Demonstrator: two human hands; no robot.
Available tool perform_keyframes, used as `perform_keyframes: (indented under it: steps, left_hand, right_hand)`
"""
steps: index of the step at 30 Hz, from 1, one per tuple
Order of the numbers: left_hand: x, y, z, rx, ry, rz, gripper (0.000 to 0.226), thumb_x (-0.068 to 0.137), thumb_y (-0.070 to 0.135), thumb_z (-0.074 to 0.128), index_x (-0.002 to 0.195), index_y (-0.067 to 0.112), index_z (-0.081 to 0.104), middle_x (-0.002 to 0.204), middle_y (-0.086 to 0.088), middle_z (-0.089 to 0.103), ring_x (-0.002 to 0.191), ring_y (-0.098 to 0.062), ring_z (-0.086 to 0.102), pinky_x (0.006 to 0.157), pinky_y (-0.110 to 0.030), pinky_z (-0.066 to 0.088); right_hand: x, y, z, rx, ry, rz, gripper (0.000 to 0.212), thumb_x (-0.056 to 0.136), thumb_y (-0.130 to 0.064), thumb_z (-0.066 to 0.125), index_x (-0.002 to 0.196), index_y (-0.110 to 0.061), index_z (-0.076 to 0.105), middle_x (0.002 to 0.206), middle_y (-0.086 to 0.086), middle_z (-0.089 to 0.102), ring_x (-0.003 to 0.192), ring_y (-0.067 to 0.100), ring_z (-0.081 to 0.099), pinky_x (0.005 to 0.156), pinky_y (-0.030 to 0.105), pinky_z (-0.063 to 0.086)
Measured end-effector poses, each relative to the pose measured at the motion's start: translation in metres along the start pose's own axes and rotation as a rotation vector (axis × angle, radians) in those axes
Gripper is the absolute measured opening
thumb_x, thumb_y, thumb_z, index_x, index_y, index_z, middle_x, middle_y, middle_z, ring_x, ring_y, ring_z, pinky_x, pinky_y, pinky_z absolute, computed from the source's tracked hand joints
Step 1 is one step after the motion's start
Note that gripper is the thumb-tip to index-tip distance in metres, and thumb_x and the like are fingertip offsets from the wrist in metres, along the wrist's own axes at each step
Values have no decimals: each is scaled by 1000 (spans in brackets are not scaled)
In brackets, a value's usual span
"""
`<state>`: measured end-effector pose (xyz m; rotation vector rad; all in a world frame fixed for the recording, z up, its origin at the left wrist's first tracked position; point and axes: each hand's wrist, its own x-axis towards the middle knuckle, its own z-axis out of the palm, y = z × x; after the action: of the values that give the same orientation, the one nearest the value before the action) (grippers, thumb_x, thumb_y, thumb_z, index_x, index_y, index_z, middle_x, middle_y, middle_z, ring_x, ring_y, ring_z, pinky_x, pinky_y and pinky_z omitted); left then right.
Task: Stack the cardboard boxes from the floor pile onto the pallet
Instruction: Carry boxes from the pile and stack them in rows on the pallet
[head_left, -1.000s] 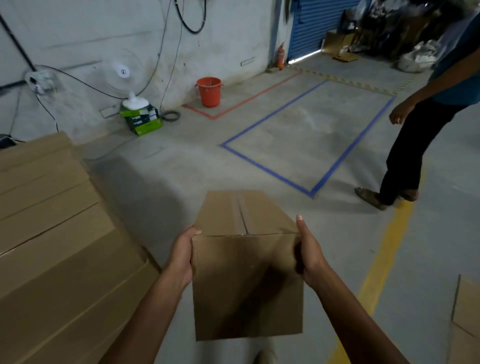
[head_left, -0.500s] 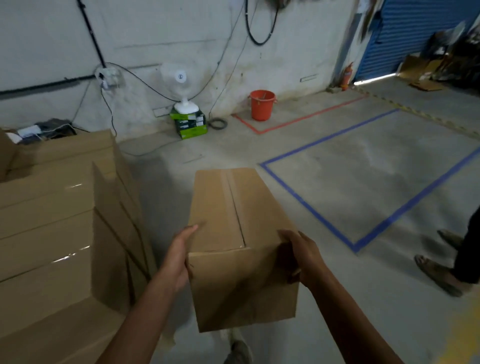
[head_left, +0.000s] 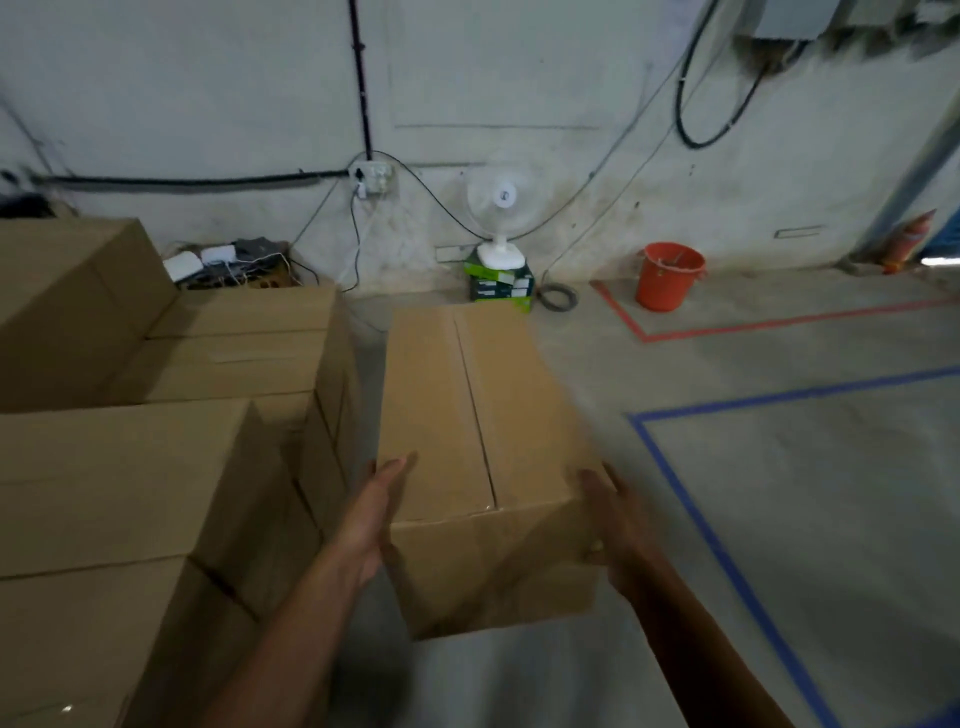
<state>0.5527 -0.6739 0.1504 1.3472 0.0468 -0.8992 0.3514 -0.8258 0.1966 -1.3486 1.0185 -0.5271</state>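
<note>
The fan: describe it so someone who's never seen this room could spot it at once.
Follow the grey back wall to its foot, between the cardboard stack on the left and the orange bucket on the right. The fan stands there on green boxes. It alone is white, with a round caged head on a stem.

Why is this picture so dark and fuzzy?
Head view: weak indoor light leaves the near face of the carried box shadowed; the left hand and right hand smear from motion; the fire extinguisher at the right edge streaks too.
</note>
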Motion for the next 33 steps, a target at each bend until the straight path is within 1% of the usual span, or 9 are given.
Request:
perform_keyframes:
  steps: [3,4,7,10,12,17,21,30,33]
  left_hand:
    - [26,25,18,-9,52,91,24,103,26,54,116,12,68,104,-7,72,97,-22,67,73,-24,56]
    - [34,33,22,-10,87,127,22,102,24,54,114,13,69,101,-5,72,95,-20,67,73,-24,57]
    - [75,54,38,-2,200,235,30,99,28,59,124,13,67,119,-9,71,112,-24,65,99,-40,51]
    - [112,70,57,-107,319,310,36,98,35,60,130,20,62,119,-9,70,109,-28,67,92,-45,55]
    - [131,77,71,-155,354,351,42,99,41,56,136,21,57,128,-12,66,115,-32,64,99,-53,51]
    - [167,101,96,-222,523,383,57,100,54,45,149,26,45,147,1,51,134,-22,47,114,-44,34]
    - [179,112,99,-222,629,471,50,101,56,38,146,34,45,149,7,49,137,-15,44,109,-36,33]
    - [215,136,57,-358,935,538,38,101,51,44,131,33,59,132,4,64,121,-22,60,96,-43,49]
    - [234,138,38,-422,1065,529,42,99,53,48,134,32,57,136,5,58,127,-22,53,107,-47,43]
  right_hand:
    - [63,-13,14,65,-23,7,14,92,-36,67,103,-27,72,81,-10,75,81,17,70,67,37,56]
    - [82,-16,19,67,-36,6,11,95,-32,65,104,-30,72,85,-11,75,83,15,69,68,36,56]
    - [155,-31,31,43,-132,12,13,97,-32,63,107,-39,67,102,-15,67,94,9,60,87,48,56]
    - [227,-51,39,29,-286,20,18,93,-38,67,111,-42,67,112,-18,67,107,14,61,96,60,51]
    - [270,-66,44,5,-386,29,36,85,-46,71,120,-43,66,120,-14,69,115,20,60,97,64,49]
    - [357,-112,71,-18,-578,-20,30,97,-31,63,125,-41,63,117,-16,70,110,10,62,97,53,50]
    - [398,-134,109,-77,-697,15,39,97,-34,62,136,-36,57,121,-15,65,109,11,58,98,58,49]
    - [450,-143,230,-213,-978,42,15,97,-26,63,102,-40,65,102,-16,67,91,5,60,85,50,55]
    - [463,-142,277,-280,-1041,60,10,96,-25,64,100,-33,69,102,-9,71,92,11,65,77,42,56]
